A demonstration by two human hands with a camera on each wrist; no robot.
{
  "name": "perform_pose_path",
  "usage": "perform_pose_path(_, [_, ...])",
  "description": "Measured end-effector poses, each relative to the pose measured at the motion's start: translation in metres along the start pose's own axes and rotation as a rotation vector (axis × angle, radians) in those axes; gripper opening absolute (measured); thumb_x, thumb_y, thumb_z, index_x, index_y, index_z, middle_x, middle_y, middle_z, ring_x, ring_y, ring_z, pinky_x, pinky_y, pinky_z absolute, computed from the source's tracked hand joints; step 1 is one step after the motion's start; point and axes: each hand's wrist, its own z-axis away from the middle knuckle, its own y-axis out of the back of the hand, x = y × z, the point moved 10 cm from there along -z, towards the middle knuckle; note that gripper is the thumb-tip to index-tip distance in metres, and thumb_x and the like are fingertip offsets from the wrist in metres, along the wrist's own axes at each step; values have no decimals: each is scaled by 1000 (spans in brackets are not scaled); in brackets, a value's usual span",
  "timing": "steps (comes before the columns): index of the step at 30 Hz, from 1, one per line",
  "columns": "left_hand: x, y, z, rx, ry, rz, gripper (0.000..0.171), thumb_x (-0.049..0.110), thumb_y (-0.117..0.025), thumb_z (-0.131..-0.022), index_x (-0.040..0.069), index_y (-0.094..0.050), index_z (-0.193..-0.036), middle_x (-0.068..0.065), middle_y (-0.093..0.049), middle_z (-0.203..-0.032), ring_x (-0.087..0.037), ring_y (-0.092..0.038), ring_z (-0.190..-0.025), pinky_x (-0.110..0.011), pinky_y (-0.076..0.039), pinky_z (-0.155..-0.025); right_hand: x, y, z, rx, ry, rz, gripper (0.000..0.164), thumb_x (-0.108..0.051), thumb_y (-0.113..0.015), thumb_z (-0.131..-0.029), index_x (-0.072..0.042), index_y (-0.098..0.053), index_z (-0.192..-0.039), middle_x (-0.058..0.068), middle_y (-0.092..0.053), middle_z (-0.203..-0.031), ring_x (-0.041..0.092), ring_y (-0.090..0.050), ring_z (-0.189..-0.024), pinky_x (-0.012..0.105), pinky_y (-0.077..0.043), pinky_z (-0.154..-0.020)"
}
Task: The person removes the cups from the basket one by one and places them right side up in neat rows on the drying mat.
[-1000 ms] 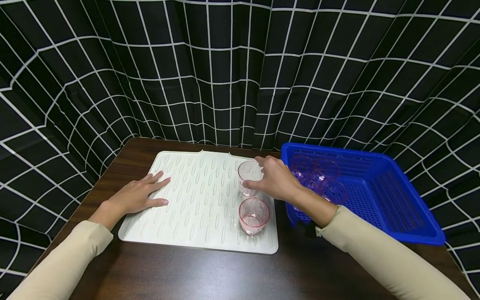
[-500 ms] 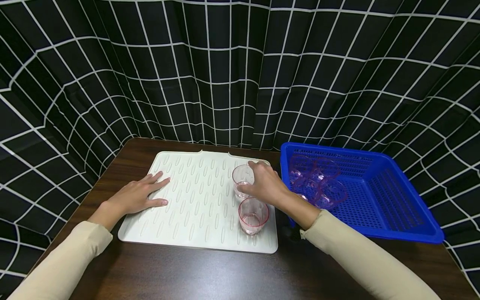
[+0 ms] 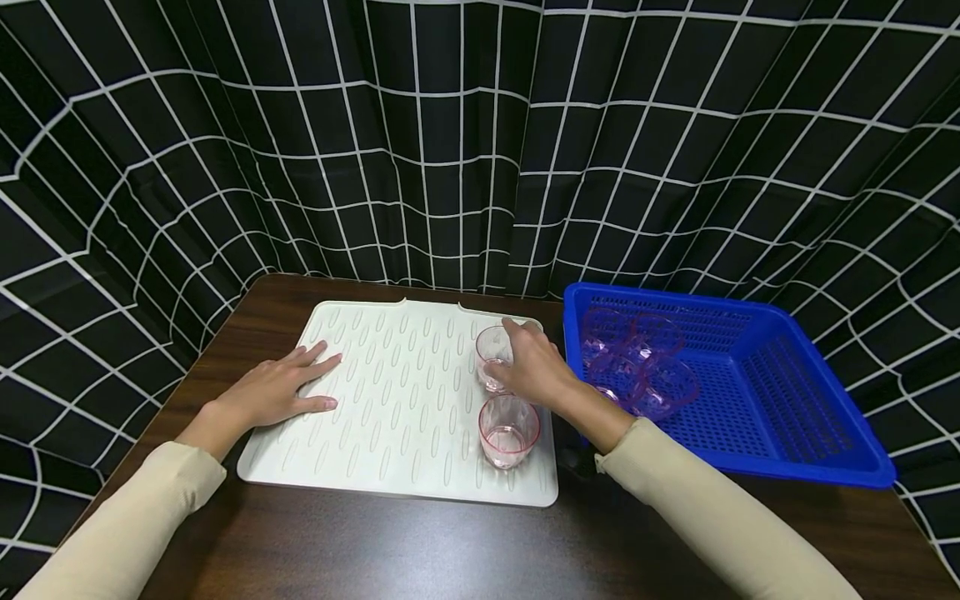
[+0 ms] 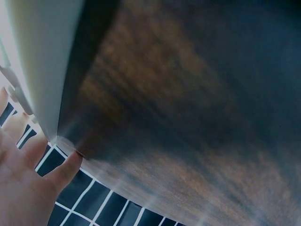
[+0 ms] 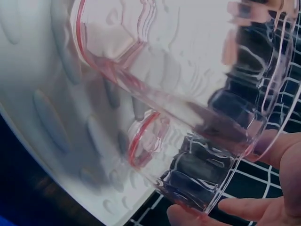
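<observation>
A clear, pink-tinted tumbler (image 3: 489, 348) stands near the far right corner of a white ridged drying mat (image 3: 390, 400). My right hand (image 3: 536, 364) grips this tumbler from its right side, thumb nearer me and fingers toward the back. Just in front stands a second pink-rimmed tumbler (image 3: 509, 433), upright and close to the first. In the right wrist view this nearer tumbler (image 5: 164, 61) looms large, with the gripped one (image 5: 188, 169) beyond it. My left hand (image 3: 279, 395) lies with spread, straight fingers on the mat's left edge; the left wrist view shows part of that hand (image 4: 28, 188).
To the right of the mat, a blue plastic basket (image 3: 825, 472) holds several pink-tinted tumblers (image 3: 660, 385) in its left part. The dark wooden table (image 3: 360, 542) extends in front of the mat. A black curtain with white grid lines (image 3: 420, 167) hangs behind.
My right hand has come round the far tumbler. That tumbler shifted left and a little nearer, then back right. The left hand and the near tumbler keep their places.
</observation>
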Motion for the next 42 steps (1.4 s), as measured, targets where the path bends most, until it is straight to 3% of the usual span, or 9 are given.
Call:
perform_pose_path(8, [-1,-1,0,3,3,-6,88,74,-48,-89,17,-39,-154,-20,-26,-161,-49,-26,-144,-72,-28,-105,-4,6,2,-24,23,17,84,-29,-76,-89,-4,-31,-154,30,-40,-147,45,-48,-132,58,-45,-101])
perform_pose_path(17, [-1,1,1,2,0,2,86,72,-51,-90,16,-39,-154,-20,-25,-161,-49,-25,-144,-72,-27,-106,-15,60,16,28,82,-2,91,-34,-79,-85,-8,-28,-157,23,-37,-152,42,-39,-138,60,-41,-104])
perform_pose_path(23, [-1,1,1,1,-2,2,85,71,-51,-90,16,-39,-154,-20,-25,-161,-49,-25,-144,-72,-28,-105,-8,88,21,15,195,-6,91,-34,-79,-86,-9,-27,-157,19,-32,-158,41,-37,-141,62,-38,-106])
perform_pose_path(30, [0,1,0,5,-8,-3,86,73,-49,-90,17,-39,-154,-19,-25,-161,-48,-26,-144,-72,-28,-105,23,108,34,-34,264,1,98,-37,-85,-80,-17,-28,-158,17,-39,-155,41,-42,-138,63,-40,-103])
perform_pose_path(34, [0,1,-1,5,-8,-2,86,72,-50,-90,17,-40,-154,-19,-26,-161,-48,-27,-144,-72,-28,-105,48,115,42,-91,273,27,95,-42,-86,-76,-17,-38,-154,18,-47,-150,42,-53,-128,61,-46,-97])
perform_pose_path(38, [0,0,0,8,-6,-6,85,71,-51,-90,16,-40,-154,-20,-26,-161,-49,-27,-143,-72,-28,-105,79,119,46,-136,237,46,91,-50,-85,-74,-14,-47,-149,19,-49,-148,44,-56,-123,61,-48,-94])
perform_pose_path(42, [0,-1,-1,13,-8,-12,85,71,-51,-90,16,-40,-154,-20,-26,-161,-49,-27,-143,-72,-29,-104,109,123,51,-166,187,9,92,-50,-84,-74,-11,-46,-149,21,-47,-148,46,-51,-127,66,-42,-98])
